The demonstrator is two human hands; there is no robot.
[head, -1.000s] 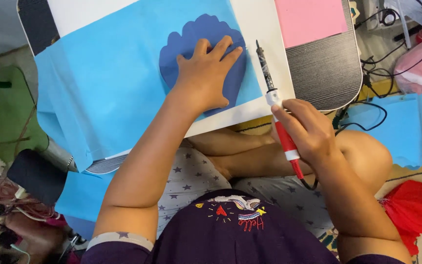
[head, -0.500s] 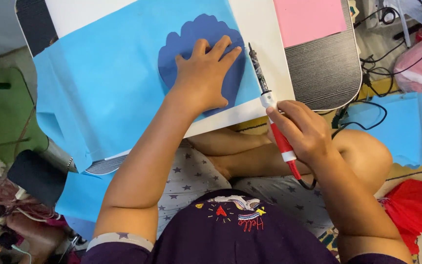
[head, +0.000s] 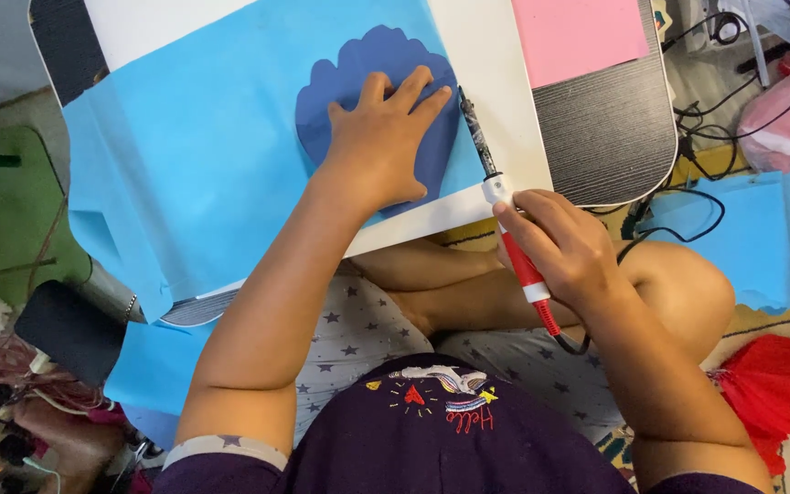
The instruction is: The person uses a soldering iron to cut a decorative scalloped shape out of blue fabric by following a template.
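Blue scalloped shape under left hand, right hand gripping cutter

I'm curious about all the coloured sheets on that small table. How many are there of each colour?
Light blue sheet spread over the white table: 1
Dark blue scalloped cutout under the left hand: 1
Pink sheet: 1
Total: 3

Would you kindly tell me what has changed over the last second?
The right hand has swung the red-handled tool leftward, bringing its dark tip up against the edge of the dark blue cutout, beside the left hand's fingertips. The left hand stays pressed flat on the cutout, and the light blue sheet and pink sheet have not shifted.
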